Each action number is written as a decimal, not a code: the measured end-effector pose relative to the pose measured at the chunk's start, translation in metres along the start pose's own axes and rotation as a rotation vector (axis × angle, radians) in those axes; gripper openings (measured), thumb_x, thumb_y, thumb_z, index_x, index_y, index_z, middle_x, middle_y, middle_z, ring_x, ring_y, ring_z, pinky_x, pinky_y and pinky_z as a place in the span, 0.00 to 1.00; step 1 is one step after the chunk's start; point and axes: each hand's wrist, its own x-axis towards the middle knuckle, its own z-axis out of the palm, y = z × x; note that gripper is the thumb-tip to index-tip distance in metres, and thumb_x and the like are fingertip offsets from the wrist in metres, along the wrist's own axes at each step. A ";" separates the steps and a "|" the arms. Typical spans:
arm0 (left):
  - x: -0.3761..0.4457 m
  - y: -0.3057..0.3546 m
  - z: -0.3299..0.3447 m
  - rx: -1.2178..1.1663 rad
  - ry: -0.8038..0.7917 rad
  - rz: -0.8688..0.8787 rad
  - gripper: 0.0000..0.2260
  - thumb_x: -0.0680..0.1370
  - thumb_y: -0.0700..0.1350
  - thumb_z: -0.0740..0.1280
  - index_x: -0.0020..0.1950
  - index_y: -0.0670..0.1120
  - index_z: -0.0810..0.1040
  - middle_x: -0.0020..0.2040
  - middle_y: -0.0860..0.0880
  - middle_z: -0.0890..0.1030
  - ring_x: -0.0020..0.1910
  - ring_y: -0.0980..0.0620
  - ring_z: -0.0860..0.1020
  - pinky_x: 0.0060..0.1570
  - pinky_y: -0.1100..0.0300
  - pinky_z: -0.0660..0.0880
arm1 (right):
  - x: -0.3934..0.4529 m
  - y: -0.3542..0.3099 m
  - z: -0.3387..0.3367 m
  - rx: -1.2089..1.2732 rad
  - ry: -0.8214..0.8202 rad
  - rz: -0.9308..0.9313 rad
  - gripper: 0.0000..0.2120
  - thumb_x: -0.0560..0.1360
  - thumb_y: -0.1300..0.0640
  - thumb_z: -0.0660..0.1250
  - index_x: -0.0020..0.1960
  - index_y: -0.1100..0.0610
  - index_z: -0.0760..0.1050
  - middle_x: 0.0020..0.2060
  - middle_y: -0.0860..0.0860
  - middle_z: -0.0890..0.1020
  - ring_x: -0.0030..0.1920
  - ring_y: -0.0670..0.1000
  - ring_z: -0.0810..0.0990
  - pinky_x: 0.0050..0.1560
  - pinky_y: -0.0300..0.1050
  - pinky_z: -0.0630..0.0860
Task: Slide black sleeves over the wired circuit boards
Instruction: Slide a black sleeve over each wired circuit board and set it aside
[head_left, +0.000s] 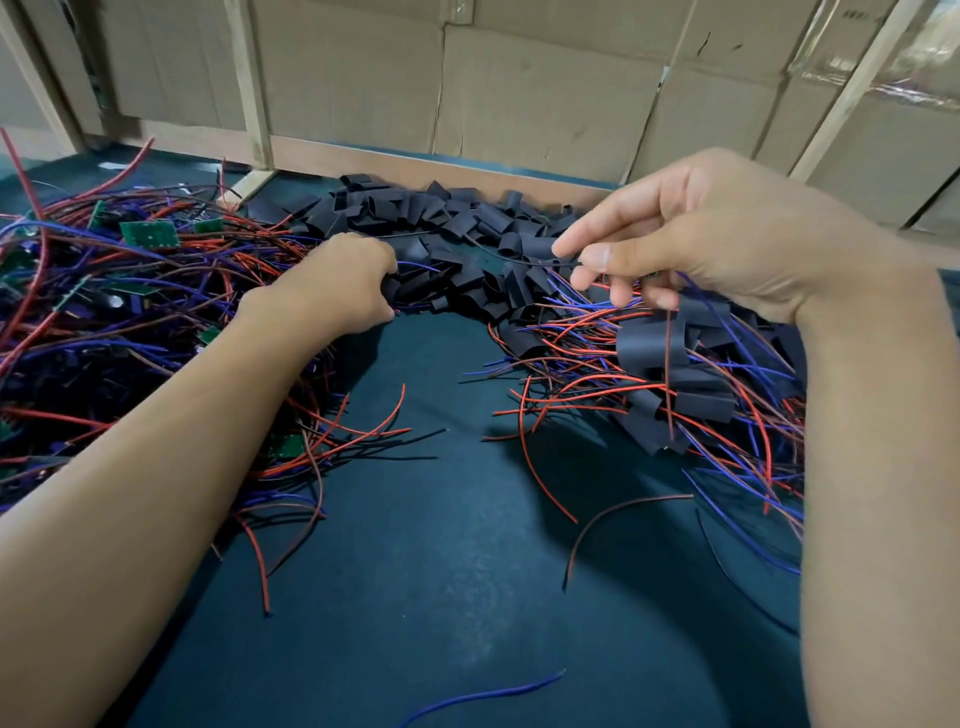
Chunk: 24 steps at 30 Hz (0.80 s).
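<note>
— Dark green worktop (441, 597) right in front of us, with a stray blue wire (483, 693) nearest. What's beside the arms?

— Tangled red and blue leads. Wired circuit boards (150, 232) lie heaped on the left, and sleeved ones (675, 384) on the right.

— And the hands?

— The right hand (727, 244) is raised, its fingers (592, 260) narrowly pinching a thin black lead; whether a board hangs under the palm I cannot tell. Farther out, the left hand (343, 283) curls round something at the edge of the black sleeves (441, 218), piled near the wooden rail (415, 163).

— How would they handle?

— Light, soft and floppy, I'd judge. I'd take a sleeve by its edges so the mouth gapes, and a board by its rim rather than its wires.
</note>
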 end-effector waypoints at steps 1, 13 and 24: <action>0.000 0.000 -0.001 -0.013 0.004 0.002 0.19 0.76 0.50 0.74 0.64 0.43 0.77 0.60 0.39 0.78 0.61 0.38 0.74 0.58 0.48 0.73 | 0.000 0.000 0.000 -0.002 -0.001 -0.007 0.07 0.77 0.66 0.71 0.53 0.59 0.85 0.42 0.56 0.87 0.32 0.47 0.79 0.24 0.36 0.70; -0.005 0.017 -0.011 -0.195 0.310 0.226 0.19 0.85 0.56 0.55 0.57 0.41 0.75 0.51 0.42 0.78 0.57 0.38 0.73 0.55 0.48 0.69 | 0.003 0.002 -0.003 -0.019 0.142 -0.022 0.23 0.57 0.41 0.81 0.43 0.56 0.87 0.32 0.61 0.76 0.30 0.54 0.68 0.26 0.40 0.66; -0.026 0.052 -0.030 -0.320 0.373 0.601 0.14 0.86 0.46 0.56 0.65 0.40 0.74 0.50 0.48 0.78 0.50 0.49 0.74 0.49 0.61 0.65 | 0.000 -0.006 -0.010 0.193 0.428 -0.098 0.12 0.74 0.57 0.76 0.44 0.67 0.81 0.24 0.48 0.72 0.24 0.47 0.63 0.24 0.39 0.62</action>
